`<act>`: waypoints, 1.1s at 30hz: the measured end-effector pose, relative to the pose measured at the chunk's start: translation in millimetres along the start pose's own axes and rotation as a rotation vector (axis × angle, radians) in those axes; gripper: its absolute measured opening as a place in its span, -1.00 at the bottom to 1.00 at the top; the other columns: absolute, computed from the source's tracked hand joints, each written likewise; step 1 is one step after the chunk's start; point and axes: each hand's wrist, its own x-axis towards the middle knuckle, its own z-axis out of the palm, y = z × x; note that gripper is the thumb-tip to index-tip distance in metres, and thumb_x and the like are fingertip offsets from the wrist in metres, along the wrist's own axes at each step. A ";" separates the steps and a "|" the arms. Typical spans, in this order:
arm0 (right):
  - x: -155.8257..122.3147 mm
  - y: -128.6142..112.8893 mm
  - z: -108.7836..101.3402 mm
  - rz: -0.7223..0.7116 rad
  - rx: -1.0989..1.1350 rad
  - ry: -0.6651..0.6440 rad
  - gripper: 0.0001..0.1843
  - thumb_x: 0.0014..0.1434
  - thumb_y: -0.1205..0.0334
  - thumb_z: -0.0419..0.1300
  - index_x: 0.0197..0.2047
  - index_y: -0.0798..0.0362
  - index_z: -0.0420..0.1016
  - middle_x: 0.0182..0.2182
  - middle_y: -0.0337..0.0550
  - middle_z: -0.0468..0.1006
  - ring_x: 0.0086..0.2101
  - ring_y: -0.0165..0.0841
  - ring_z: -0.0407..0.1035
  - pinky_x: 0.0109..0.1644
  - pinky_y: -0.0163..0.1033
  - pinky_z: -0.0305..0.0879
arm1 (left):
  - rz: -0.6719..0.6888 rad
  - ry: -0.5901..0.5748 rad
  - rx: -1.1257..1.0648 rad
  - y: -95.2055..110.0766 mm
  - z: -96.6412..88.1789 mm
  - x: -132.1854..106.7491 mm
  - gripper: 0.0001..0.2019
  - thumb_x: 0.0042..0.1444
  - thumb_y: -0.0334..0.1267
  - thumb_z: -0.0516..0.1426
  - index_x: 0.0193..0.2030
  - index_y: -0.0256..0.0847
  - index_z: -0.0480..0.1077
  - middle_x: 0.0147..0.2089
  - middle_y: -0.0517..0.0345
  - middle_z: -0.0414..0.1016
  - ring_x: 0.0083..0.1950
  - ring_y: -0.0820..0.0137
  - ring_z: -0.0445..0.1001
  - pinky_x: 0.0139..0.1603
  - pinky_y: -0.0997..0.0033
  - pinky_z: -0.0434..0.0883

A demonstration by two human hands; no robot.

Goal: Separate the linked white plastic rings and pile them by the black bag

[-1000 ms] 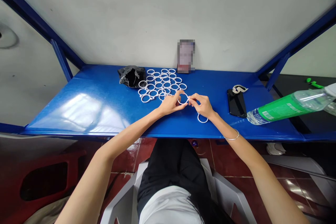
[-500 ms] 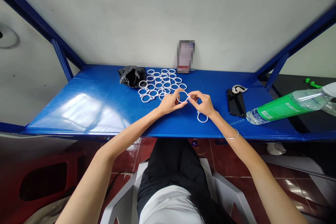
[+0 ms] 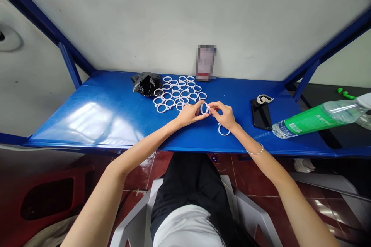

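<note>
Between my two hands, just above the blue table, is a white curtain ring (image 3: 201, 109) seen partly edge-on. The fingers and thumb of my left hand (image 3: 189, 114) grip its left side. My right hand (image 3: 223, 114) pinches the small eyelet on its right side, which the fingertips mostly cover. Below my right hand another white ring (image 3: 223, 134) lies on the table, its upper part hidden by the hand. Several more white rings (image 3: 176, 94) are spread out beyond my left hand, some overlapping.
A crumpled black plastic bag (image 3: 147, 84) stands left of the rings. A pixelated upright object (image 3: 206, 63) leans on the wall. To the right are a black phone (image 3: 261, 115), a white object (image 3: 264, 99) on it, and a clear bottle with a green label (image 3: 313, 119).
The ring in my hands has turned from nearly face-on to a narrower, more edge-on angle. My hands have barely moved, and the rings on the table lie as before.
</note>
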 end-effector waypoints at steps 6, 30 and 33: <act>-0.6 -0.2 1.8 -0.043 -0.064 0.059 -0.81 0.30 0.10 0.12 -0.16 -0.01 0.48 -0.47 -0.24 0.58 -0.51 -0.41 0.45 -0.39 -0.33 0.39 | 0.060 0.068 -0.080 0.6 3.4 0.6 -0.37 0.21 0.11 0.08 0.29 -0.23 0.14 -0.20 0.06 0.49 -0.27 0.40 0.49 -0.35 0.50 0.40; -0.5 -1.0 1.0 -0.114 -0.117 0.054 -0.79 0.30 0.14 0.14 -0.29 0.01 0.54 -0.44 -0.16 0.64 -0.46 -0.34 0.51 -0.38 -0.27 0.40 | 0.383 0.470 0.239 5.8 0.4 -1.5 -0.84 0.31 -0.22 0.05 -0.17 -0.20 0.43 -0.25 0.05 0.50 -0.21 0.42 0.46 -0.24 0.44 0.43; -0.6 -1.7 1.0 -0.102 -0.094 0.060 -0.81 0.29 0.15 0.16 -0.25 0.01 0.57 -0.43 -0.16 0.64 -0.48 -0.35 0.50 -0.38 -0.26 0.40 | 0.389 0.467 0.222 6.6 -0.2 -2.1 -0.85 0.30 -0.23 0.05 -0.17 -0.20 0.41 -0.24 0.03 0.49 -0.21 0.42 0.46 -0.28 0.46 0.42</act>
